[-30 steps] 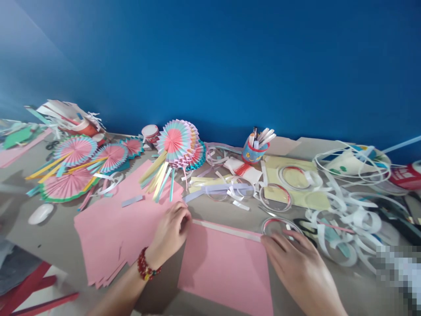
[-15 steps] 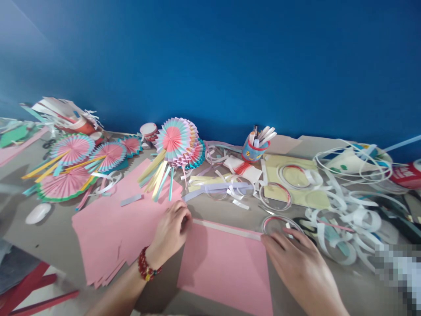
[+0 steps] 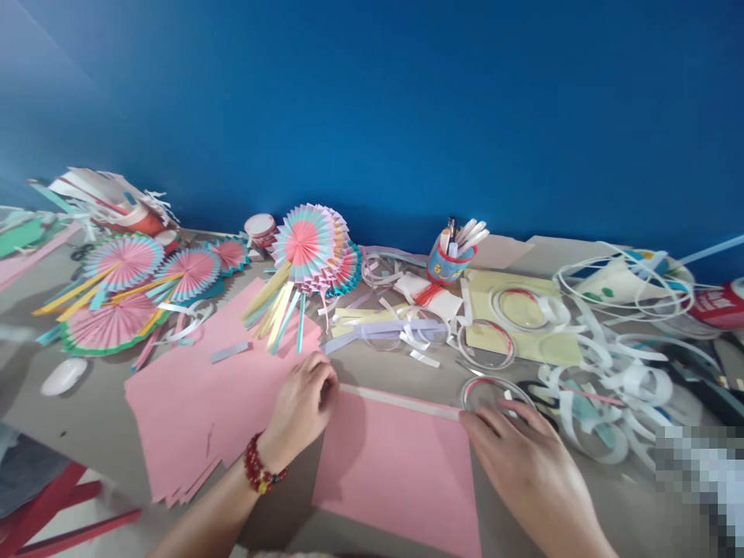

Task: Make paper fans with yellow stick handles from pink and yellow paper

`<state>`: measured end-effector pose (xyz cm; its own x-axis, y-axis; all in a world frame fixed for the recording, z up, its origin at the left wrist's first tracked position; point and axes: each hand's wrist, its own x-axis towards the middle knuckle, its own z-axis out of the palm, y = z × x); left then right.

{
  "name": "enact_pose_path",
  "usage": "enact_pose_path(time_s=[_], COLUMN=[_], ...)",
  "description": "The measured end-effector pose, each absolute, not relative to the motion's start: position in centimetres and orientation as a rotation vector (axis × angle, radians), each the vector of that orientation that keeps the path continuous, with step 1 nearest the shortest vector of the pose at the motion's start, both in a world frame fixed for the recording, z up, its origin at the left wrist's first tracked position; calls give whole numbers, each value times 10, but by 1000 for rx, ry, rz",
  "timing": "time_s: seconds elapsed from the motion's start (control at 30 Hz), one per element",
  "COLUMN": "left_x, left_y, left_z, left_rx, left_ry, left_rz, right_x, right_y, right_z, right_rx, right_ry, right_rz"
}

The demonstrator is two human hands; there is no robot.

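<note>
A pink sheet of paper (image 3: 401, 473) lies flat in front of me, with a narrow whitish strip (image 3: 401, 401) along its far edge. At the far left corner, the curled fingers of my left hand (image 3: 305, 399) are closed on the sheet and strip; their tips are partly hidden. A red beaded bracelet (image 3: 256, 465) circles that wrist. My right hand (image 3: 523, 457) has its fingers bent down over the far right corner, the thumb out of sight. Just beyond it lies a clear tape roll (image 3: 494, 381).
Stacked pink sheets (image 3: 191, 418) lie to the left, below pleated paper fans (image 3: 308, 248). A pen cup (image 3: 447, 263), more tape rolls (image 3: 485, 345), a yellow sheet (image 3: 535, 349) and curled white strips (image 3: 604, 418) fill the back and right. A white computer mouse (image 3: 63, 377) sits far left.
The view has shifted very slightly. Both hands stay at the far corners of the pink sheet, and nothing has been picked up or let go.
</note>
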<state>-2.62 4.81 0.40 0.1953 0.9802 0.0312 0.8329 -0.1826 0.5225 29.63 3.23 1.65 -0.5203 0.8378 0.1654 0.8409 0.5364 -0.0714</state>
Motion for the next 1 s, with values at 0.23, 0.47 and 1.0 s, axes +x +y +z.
enact_pose_path(time_s=[0.23, 0.47, 1.0], left_x=[-26, -29, -30], left_y=[47, 48, 47], left_z=[4, 0, -1], left_rx=[2129, 2153, 2199], left_ry=[1710, 1680, 1673], left_rz=[488, 477, 463], right_x=[295, 292, 288], right_y=[34, 33, 34], right_z=[17, 18, 20], right_rx=[-1433, -1511, -1627], right_ry=[-2615, -2636, -2739], right_rz=[-64, -93, -123])
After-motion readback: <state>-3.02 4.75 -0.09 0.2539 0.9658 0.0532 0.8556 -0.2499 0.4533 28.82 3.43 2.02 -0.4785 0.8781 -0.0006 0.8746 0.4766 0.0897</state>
